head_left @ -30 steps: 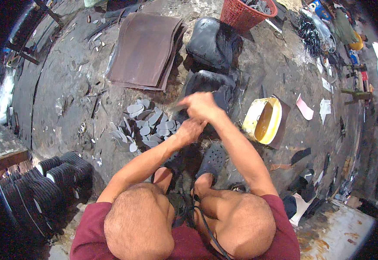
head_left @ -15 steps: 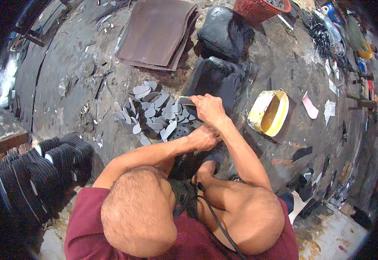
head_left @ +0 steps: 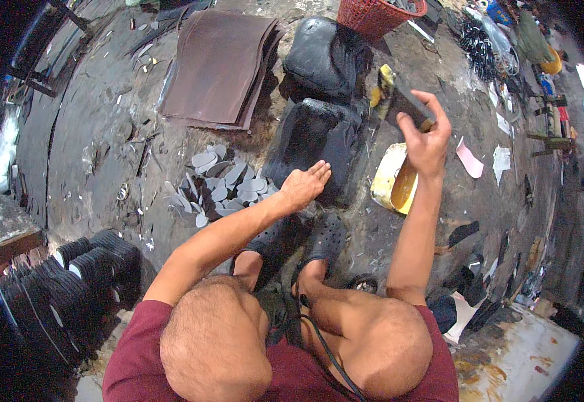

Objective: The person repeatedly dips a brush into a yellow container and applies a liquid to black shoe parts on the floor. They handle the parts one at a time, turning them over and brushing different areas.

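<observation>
Thumb and fingers of your right hand close on one end of a dark, flat-sided tool, seemingly to keep your skin clear of its blurred far end, smeared yellow. The tool is off the floor, beyond the plastic tub and right of the blocks. Your left hand reaches out palm down, fingers straight and together, nothing visible in it; you may be steadying something, but whether it touches the nearer black block I cannot tell. That block is low and round-cornered, with a dull, scuffed top. The tub, white outside and yellow-rimmed, sits close to your right wrist, probably for easy reach. Left of the block, smooth grey ovals lie heaped loosely. Farther out lie brown sheets, stacked with curling edges, and a glossier black block.
</observation>
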Demonstrator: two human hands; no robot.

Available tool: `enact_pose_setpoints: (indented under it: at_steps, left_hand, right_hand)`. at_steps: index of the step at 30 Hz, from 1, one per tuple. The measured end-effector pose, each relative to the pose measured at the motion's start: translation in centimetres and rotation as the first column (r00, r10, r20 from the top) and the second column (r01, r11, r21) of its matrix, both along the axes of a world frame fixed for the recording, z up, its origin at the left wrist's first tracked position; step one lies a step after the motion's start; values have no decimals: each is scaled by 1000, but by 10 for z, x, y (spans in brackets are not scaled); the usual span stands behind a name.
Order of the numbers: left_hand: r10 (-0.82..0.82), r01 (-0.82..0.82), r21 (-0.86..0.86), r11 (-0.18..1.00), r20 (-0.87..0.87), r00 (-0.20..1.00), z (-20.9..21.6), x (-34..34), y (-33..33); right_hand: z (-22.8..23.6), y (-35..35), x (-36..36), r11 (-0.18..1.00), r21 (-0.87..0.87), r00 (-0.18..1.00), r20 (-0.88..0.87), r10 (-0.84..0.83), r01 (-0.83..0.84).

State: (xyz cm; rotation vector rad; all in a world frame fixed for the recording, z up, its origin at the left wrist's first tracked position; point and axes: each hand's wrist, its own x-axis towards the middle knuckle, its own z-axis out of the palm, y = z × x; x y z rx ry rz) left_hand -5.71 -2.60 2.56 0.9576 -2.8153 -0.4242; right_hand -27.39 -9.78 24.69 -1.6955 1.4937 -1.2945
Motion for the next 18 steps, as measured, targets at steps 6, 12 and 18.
enact_pose_setpoints:
  at_steps: [6, 12, 18]
  left_hand:
    - [30, -32, 29, 999, 75, 997, 3, 6, 26]
    - [39, -46, 88, 995, 79, 996, 2, 13, 27]
    - [60, -64, 77, 995, 52, 997, -3, 14, 30]
  right_hand:
    - [-72, -39, -14, 961, 214, 952, -215, 219, -173]
    - [-183, -73, 13, 904, 257, 763, -487, 426, -341]
    - [-175, -93, 27, 759, 287, 357, -749, 558, -585]
